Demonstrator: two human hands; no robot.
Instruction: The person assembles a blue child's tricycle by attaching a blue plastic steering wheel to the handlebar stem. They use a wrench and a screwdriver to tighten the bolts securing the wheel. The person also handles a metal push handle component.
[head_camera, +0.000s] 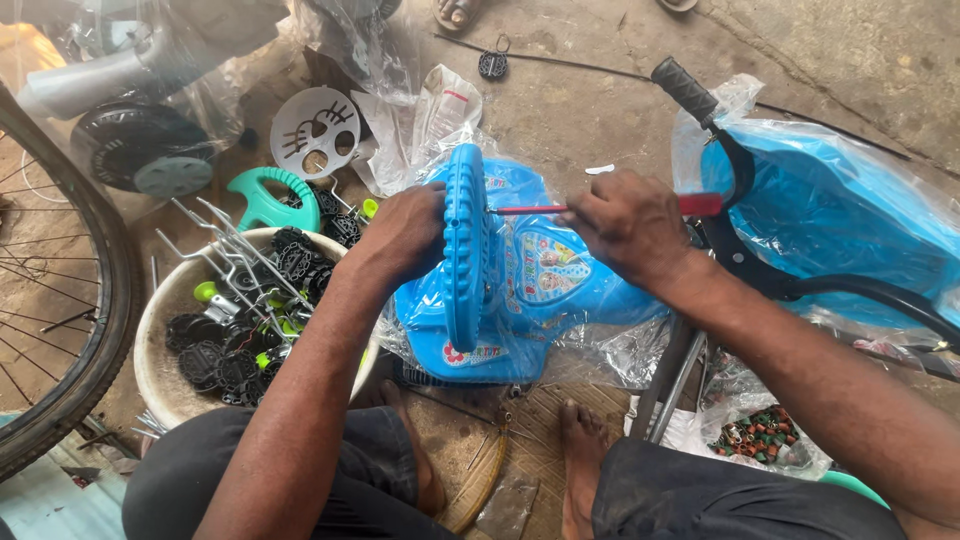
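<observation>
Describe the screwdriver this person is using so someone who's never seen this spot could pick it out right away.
Start at the blue plastic seat wrapped in clear film in the middle of the floor. Its upright blue backrest is steadied by the left hand; the right hand holds the screwdriver level against it. It is the only red-handled tool, its thin red shaft pointing at the backrest.

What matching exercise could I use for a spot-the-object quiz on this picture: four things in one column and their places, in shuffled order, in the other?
Things:
1. red-handled screwdriver
2. blue backrest panel
3. round bowl
4. bag of small coloured caps

Places:
A. on the floor at lower right, beside the right knee
B. gripped by the right hand
C. steadied on edge by the left hand
D. at left, filled with black parts and metal rods

Pairs: 1-B, 2-C, 3-D, 4-A
</observation>
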